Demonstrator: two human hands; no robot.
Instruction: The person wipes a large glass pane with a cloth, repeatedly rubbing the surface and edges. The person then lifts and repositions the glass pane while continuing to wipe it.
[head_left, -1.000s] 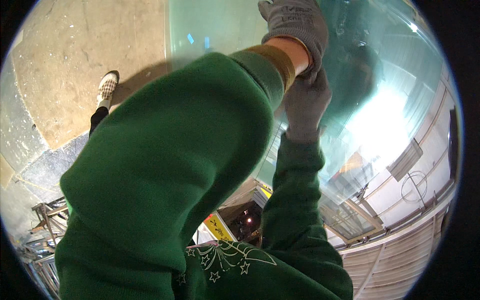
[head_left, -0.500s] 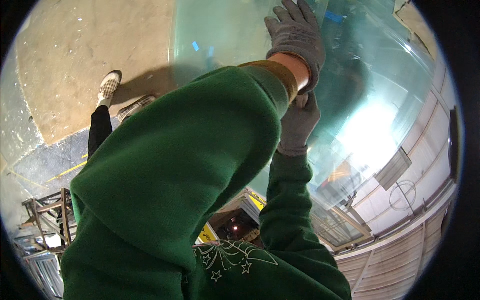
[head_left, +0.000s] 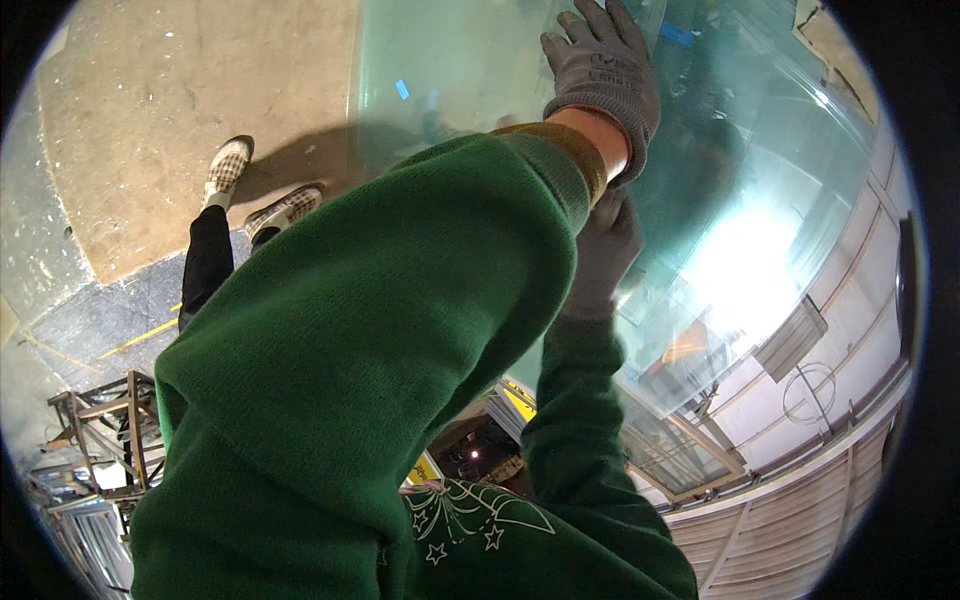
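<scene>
My left hand (head_left: 603, 75), in a grey work glove, reaches up across the view. Its fingers are spread over a large greenish glass sheet (head_left: 480, 60), and nothing shows in its grasp. Whether the palm presses on the glass I cannot tell. Just below the left wrist is my right hand (head_left: 603, 255), gloved in grey too. Its fingers are dark, blurred and partly covered by the left wrist, so their grip does not show. Small blue tape pieces (head_left: 402, 90) stick to the glass, with another blue strip (head_left: 677, 35) beside my left fingers.
A person's checkered shoes (head_left: 230, 165) stand on the tan floor (head_left: 150, 120) at left. A brown metal frame rack (head_left: 105, 425) is at lower left. Bright light reflects in the glass at right, near a framed window panel (head_left: 690, 460) and a corrugated wall (head_left: 780, 530).
The view has shifted slightly, so most things sit a little further right. My right hand has turned or moved slightly under the left wrist. My left hand keeps its spread fingers over the glass.
</scene>
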